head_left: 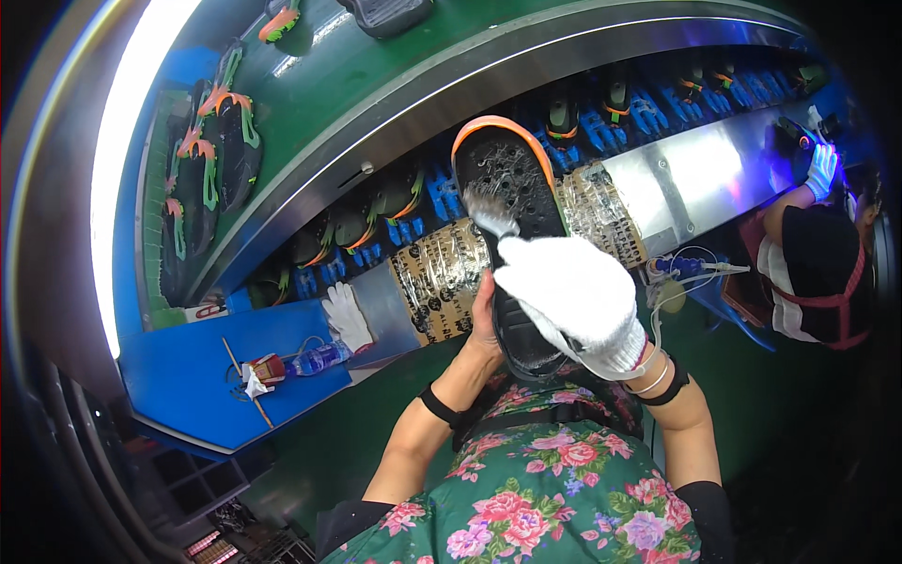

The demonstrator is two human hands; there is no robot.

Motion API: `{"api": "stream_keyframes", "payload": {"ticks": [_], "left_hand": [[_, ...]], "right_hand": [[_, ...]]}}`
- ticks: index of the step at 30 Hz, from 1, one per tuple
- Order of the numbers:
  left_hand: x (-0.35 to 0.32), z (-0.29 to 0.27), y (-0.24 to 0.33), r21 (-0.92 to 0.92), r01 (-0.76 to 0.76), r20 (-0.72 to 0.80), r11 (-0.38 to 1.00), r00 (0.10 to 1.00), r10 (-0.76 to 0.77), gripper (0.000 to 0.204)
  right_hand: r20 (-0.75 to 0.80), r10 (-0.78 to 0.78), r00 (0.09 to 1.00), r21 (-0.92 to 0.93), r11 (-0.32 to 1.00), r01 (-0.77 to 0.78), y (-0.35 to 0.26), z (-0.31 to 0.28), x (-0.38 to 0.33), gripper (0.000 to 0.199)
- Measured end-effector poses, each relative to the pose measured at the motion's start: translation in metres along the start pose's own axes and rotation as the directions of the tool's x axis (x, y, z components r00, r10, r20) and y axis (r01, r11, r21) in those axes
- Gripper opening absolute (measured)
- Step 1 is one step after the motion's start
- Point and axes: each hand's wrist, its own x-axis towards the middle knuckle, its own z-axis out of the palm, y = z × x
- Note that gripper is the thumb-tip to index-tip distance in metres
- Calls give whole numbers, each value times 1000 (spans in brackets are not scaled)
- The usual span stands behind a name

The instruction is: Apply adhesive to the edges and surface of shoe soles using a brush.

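Observation:
A black shoe sole (534, 209) with an orange rim at its far end is held lengthwise in front of me. My left hand (484, 318), bare, grips it by the left edge near the middle. Over the sole, my right hand (573, 293), in a white knit glove, is closed around a brush. The pale bristles of the brush (489, 212) touch the sole's inner face, where a wet, glossy, streaky film shows around small holes. The glove hides the brush's handle.
Tape-wrapped metal ledge (437, 282) lies beyond. Behind it, shoe parts sit on blue holders (606, 132). More soles (225, 141) rest on a green surface. A blue table (188, 362) bears a bottle (319, 359) and white glove (347, 317). Another person (817, 254) works at right.

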Motion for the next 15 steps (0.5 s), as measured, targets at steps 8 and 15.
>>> {"api": "stream_keyframes", "payload": {"ticks": [8, 15], "left_hand": [[10, 3, 13, -99, -63, 21, 993, 998, 66, 92], [22, 6, 24, -106, -131, -30, 986, 991, 129, 88]], "right_hand": [[-15, 20, 1000, -2, 1000, -20, 10, -1, -11, 38], [-142, 182, 973, 244, 959, -144, 16, 7, -17, 27]]}}
